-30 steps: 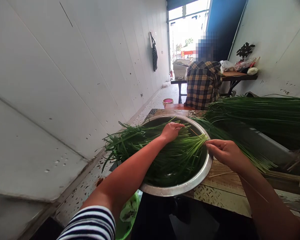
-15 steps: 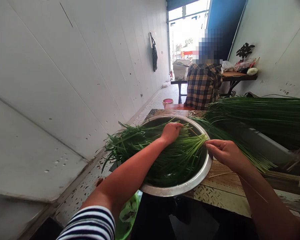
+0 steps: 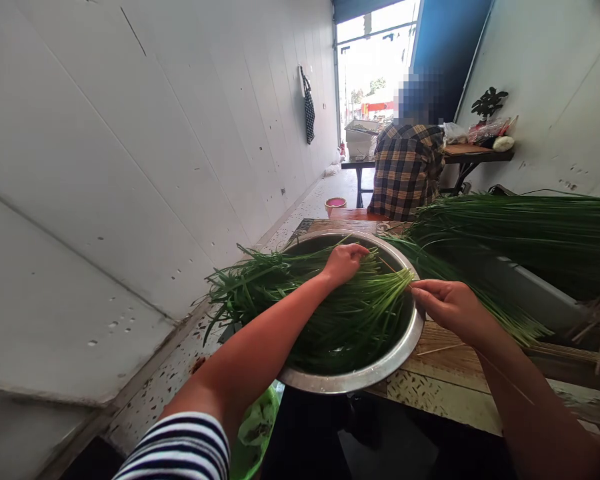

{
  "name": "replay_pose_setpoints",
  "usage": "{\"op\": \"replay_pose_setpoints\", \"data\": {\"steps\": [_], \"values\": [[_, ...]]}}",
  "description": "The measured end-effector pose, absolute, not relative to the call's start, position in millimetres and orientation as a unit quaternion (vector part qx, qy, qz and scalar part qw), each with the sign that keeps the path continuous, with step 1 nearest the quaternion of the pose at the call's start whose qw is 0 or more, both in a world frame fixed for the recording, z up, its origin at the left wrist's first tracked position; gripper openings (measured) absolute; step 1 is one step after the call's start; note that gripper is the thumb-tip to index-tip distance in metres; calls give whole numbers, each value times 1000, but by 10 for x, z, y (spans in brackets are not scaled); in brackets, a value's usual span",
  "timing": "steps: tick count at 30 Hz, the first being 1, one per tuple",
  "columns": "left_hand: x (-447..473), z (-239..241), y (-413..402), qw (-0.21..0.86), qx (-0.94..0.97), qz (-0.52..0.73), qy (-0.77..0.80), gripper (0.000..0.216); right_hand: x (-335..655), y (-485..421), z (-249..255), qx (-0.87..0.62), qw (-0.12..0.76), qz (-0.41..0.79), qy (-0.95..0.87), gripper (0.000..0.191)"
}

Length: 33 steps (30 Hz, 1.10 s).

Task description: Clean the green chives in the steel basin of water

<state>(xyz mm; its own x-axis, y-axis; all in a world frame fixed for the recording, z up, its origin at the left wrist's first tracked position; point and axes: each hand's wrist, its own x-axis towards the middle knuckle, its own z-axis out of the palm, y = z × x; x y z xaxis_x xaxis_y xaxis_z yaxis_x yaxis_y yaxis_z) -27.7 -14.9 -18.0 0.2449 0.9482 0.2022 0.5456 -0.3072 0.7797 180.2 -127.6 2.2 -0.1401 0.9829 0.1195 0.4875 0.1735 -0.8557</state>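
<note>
A large bunch of garlic chives (image 3: 365, 307) lies across a steel basin (image 3: 345, 383), pale stem ends to the right and leaf tips hanging over the left rim. My left hand (image 3: 344, 262) is closed in a pinch above the stems. From its fingertips a thin brown straw (image 3: 387, 265) runs down to my right hand (image 3: 447, 303). At the basin's right rim, my right thumb and forefinger are pinched on the straw, beside the stem ends. A loose length of it trails below the right wrist. How far the straw passes under the chives is hidden.
More chives (image 3: 520, 220) are heaped over a grey crate (image 3: 540, 280) on the right, with loose straws (image 3: 597, 327) nearby. A green-lined bin (image 3: 255, 433) stands below my left arm. Ahead, a person in a checked shirt (image 3: 405, 170) sits at a table (image 3: 480, 157).
Both hands stay almost still, still pinching the straw; the left has shifted very slightly right. The seated person's head has lowered a little, and the white box ahead is tilted differently.
</note>
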Motion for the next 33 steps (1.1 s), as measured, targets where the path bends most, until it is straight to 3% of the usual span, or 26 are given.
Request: {"op": "replay_pose_setpoints", "data": {"steps": [3,9,17,33], "values": [[-283,-172,-158,307,727,335,515,32,1791,-1290,47,-548,365,334,-674,32],[-309,-193,-122,224,745,370,508,29,1791,-1284,43,-555,363,326,-674,31],[-265,-175,-134,405,672,399,475,26,1787,-1287,44,-552,363,342,-668,31],[-193,-87,-257,523,571,429,465,15,1809,-1255,-35,-575,362,333,-654,37]]}}
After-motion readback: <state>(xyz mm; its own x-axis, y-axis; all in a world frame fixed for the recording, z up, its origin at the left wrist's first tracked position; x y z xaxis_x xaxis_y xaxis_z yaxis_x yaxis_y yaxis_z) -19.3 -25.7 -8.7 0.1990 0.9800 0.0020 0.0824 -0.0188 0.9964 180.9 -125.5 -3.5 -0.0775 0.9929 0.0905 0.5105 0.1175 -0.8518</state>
